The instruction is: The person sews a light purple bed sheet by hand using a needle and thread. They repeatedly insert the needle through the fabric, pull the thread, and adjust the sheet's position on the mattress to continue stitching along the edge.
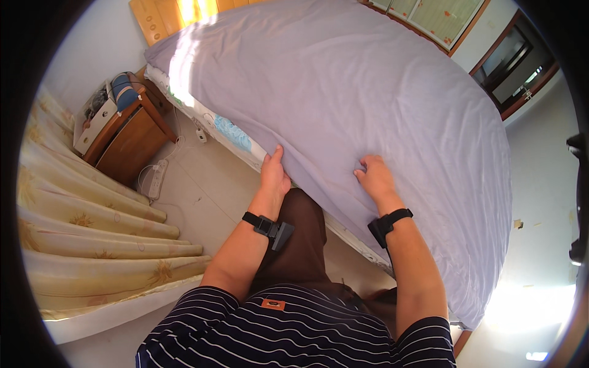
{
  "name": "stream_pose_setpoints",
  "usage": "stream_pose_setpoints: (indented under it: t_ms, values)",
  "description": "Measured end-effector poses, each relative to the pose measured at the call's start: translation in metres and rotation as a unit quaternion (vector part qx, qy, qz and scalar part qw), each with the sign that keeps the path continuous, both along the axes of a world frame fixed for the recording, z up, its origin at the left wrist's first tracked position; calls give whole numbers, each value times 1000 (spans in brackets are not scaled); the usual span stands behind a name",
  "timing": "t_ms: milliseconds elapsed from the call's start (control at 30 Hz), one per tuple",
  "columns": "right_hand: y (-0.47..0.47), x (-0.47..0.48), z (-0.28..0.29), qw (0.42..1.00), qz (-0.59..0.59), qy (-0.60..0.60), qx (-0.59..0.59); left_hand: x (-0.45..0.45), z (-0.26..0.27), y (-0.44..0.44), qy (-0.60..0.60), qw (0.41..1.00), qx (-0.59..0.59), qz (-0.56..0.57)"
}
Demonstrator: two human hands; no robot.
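A grey-lilac bed sheet (322,92) covers the bed in front of me, creased across its surface. My left hand (274,175) is at the sheet's near side edge, its thumb pointing up along the cloth. Whether its fingers grip the edge is hard to see. Farther right, my right hand (377,177) rests on top of the sheet with curled fingers; whether cloth is pinched in them cannot be made out. Below the sheet's edge shows the mattress side (232,133), white with a blue floral pattern. Both wrists wear black straps with small devices.
My leg (301,221) stands close against the bed. At left are a wooden nightstand (133,142) holding a white box (96,126), a white power strip (158,179) with cords on the floor, and a patterned yellow curtain (101,239). A wooden headboard (161,23) rises beyond.
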State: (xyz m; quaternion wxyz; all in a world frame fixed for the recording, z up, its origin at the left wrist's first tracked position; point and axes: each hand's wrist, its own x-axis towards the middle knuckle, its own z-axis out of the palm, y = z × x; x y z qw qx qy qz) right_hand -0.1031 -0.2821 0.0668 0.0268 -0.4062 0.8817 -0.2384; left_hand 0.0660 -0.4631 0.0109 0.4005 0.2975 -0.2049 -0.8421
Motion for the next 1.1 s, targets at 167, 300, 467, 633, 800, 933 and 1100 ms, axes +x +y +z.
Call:
stream_pose_setpoints:
  t_ms: [167, 300, 467, 633, 800, 933, 1100]
  values:
    - [-7, -8, 12, 999, 41, -22, -10, 8, -1, 0, -45, 999, -1, 1]
    - [-5, -13, 26, 995, 65, 79, 1, 16, 4, 3, -57, 998, 13, -22]
    - [-7, -16, 34, 983, 62, 159, 71, 19, 8, -2, -23, 998, 35, -43]
    - [-4, -22, 36, 992, 42, 101, 69, 22, -4, -5, 69, 990, 120, -35]
    - [-12, -12, 11, 998, 63, -30, -8, 16, -29, -9, 112, 975, 143, -126]
    - [-18, -15, 6, 998, 40, -23, -40, 5, -33, -11, 191, 949, 67, -242]
    - [-16, -29, 25, 995, 48, 75, -55, -19, -20, -6, 129, 966, 18, -223]
